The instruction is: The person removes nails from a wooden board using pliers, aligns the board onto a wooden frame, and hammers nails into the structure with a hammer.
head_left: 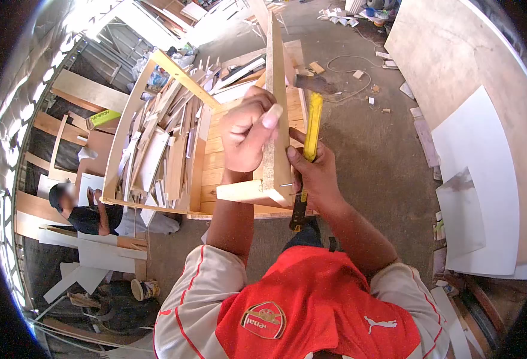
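My right hand [315, 172] is wrapped around a hammer with a yellow shaft [314, 122] and a black grip [299, 212]. The dark metal head is at the top, pointing away from me. Close by stands a long wooden beam [274, 143], joined at its near end to a short wooden crosspiece [244, 191]. Thin nails [285, 185] stick out of that end. On the beam's left side my left hand [248, 130] is closed, thumb up against its fingers. Whatever it holds, if anything, is hidden.
Wood offcuts [169, 143] fill the wooden frame at left. Beyond it, another person [93, 209] in a dark shirt sits low beside boards. Large pale panels [485, 197] lean at right. A cord [350, 58] and scraps lie on the floor ahead.
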Demonstrator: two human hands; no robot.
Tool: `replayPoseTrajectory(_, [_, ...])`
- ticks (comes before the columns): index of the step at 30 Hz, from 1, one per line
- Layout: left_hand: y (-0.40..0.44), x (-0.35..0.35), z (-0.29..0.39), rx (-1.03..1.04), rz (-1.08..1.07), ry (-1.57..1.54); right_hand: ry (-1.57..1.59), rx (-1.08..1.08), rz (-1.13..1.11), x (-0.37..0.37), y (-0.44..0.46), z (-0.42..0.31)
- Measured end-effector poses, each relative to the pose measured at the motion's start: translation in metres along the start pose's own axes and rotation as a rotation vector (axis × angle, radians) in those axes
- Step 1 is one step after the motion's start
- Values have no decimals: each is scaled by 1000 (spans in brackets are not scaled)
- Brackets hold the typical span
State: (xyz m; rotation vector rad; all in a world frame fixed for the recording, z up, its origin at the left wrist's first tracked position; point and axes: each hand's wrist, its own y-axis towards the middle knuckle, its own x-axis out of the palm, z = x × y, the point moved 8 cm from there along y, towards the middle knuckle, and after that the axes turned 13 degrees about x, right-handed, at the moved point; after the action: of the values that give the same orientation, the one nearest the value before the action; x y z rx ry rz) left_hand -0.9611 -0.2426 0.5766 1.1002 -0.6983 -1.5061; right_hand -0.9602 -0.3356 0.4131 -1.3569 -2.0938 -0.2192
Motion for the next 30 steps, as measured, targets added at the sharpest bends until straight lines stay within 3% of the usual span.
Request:
replayPoseTrajectory(3, [-23, -42, -41, -337, 711, 43, 45, 15, 9, 3, -2, 1])
replayPoseTrajectory(4, [-41, -48, -67, -519, 809, 3, 60, 18, 11, 3, -2, 3])
replayPoseTrajectory(7, [-55, 5, -83, -1060, 460, -486, 16, 18, 28, 3, 1, 1])
replayPoseTrajectory(8, [-71, 4, -106, -1072, 591, -532, 39, 21, 14, 3, 2, 0])
replayPoseTrajectory(11, [-63, 20, -99, -1095, 440, -588, 63, 30, -18, 3, -1, 0])
replayPoseTrajectory(16, [-67, 10, -106, -992, 439, -726, 22, -74, -47, 6, 1, -4])
replayPoseTrajectory(22, [-60, 9, -104, -953, 456, -719, -1, -5, -50, 7, -6, -10])
replayPoseTrajectory(30, [-57, 11, -103, -937, 452, -781, -199, -71, 209, -40, -38, -9])
